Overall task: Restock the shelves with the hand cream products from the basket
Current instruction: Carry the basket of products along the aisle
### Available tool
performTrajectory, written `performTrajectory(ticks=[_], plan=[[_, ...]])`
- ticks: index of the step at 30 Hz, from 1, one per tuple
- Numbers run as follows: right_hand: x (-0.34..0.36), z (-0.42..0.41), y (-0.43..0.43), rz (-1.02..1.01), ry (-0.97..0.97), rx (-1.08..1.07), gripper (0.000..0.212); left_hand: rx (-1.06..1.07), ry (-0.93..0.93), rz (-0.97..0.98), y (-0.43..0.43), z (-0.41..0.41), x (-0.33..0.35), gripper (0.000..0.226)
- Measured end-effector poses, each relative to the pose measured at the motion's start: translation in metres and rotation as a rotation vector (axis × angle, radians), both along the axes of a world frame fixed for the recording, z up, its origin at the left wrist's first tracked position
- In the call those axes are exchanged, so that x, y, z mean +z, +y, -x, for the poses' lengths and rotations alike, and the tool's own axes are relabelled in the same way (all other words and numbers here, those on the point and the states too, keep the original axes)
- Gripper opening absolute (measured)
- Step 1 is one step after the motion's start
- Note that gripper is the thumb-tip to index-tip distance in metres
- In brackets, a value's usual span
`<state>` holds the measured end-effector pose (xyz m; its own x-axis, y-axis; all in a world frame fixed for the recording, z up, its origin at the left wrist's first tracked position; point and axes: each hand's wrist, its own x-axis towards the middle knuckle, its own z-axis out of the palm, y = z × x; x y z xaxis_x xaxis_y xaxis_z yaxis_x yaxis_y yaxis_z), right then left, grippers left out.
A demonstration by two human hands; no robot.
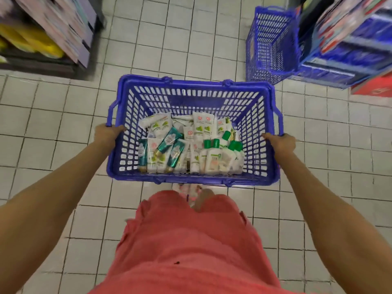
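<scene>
Two seemingly stocked shelves (48, 32) (350, 39) flank the basket (191, 82) over white tiles (318, 149).

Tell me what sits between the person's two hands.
Head view: the blue basket, gripped at its side rims by left hand and right hand, with hand cream tubes and bottles inside.

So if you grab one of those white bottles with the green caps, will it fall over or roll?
Probably tippy: the green-capped bottles lie propped against each other in the blue basket, none standing alone. They look like small plastic, so likely light and not fragile. On its side one might roll a little.
</scene>
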<state>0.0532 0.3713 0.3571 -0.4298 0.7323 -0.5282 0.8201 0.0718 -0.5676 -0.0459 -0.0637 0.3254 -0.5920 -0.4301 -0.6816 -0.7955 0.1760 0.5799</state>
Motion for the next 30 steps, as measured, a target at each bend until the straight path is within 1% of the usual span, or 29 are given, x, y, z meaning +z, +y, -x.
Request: performTrajectory(ticks=[2, 7, 8, 11, 13, 16, 19, 21, 24, 26, 27, 29, 30], plan=[[0.000, 0.010, -0.003, 0.016, 0.003, -0.026, 0.043, -0.001, 0.018, -0.010, -0.003, 0.012, 0.001, 0.045], [-0.002, 0.050, -0.002, 0.120, 0.007, -0.128, 0.044, -0.016, -0.013, 0.006, -0.003, 0.067, -0.002, 0.045], [-0.004, 0.063, 0.000, 0.127, -0.002, -0.123, 0.043, -0.020, -0.024, 0.018, -0.002, 0.083, -0.005, 0.047], [-0.009, 0.114, 0.013, 0.145, -0.002, -0.132, 0.027, 0.001, -0.085, 0.057, 0.009, 0.135, -0.013, 0.053], [-0.016, 0.154, 0.026, 0.171, -0.012, -0.134, 0.027, 0.034, -0.096, 0.074, 0.022, 0.171, -0.016, 0.056], [-0.026, 0.217, 0.049, 0.197, -0.041, -0.137, 0.031, 0.076, -0.113, 0.063, 0.044, 0.224, -0.015, 0.040], [-0.028, 0.278, 0.070, 0.229, -0.061, -0.184, 0.029, 0.064, -0.086, 0.014, 0.068, 0.287, -0.013, 0.026], [-0.030, 0.325, 0.086, 0.239, -0.039, -0.220, 0.029, 0.052, -0.054, 0.011, 0.081, 0.334, -0.015, 0.024], [-0.034, 0.394, 0.104, 0.246, -0.009, -0.216, 0.025, 0.047, -0.013, 0.001, 0.098, 0.400, -0.009, 0.018], [-0.035, 0.441, 0.112, 0.232, 0.006, -0.206, 0.025, 0.046, -0.016, -0.014, 0.104, 0.444, -0.006, 0.032], [-0.034, 0.467, 0.114, 0.217, 0.006, -0.193, 0.024, 0.043, -0.024, -0.034, 0.106, 0.468, -0.005, 0.032], [-0.029, 0.516, 0.116, 0.208, 0.031, -0.169, 0.026, 0.029, -0.013, -0.083, 0.108, 0.520, -0.005, 0.013], [-0.028, 0.539, 0.117, 0.212, 0.048, -0.138, 0.024, 0.021, -0.005, -0.087, 0.108, 0.547, -0.006, 0.012]])
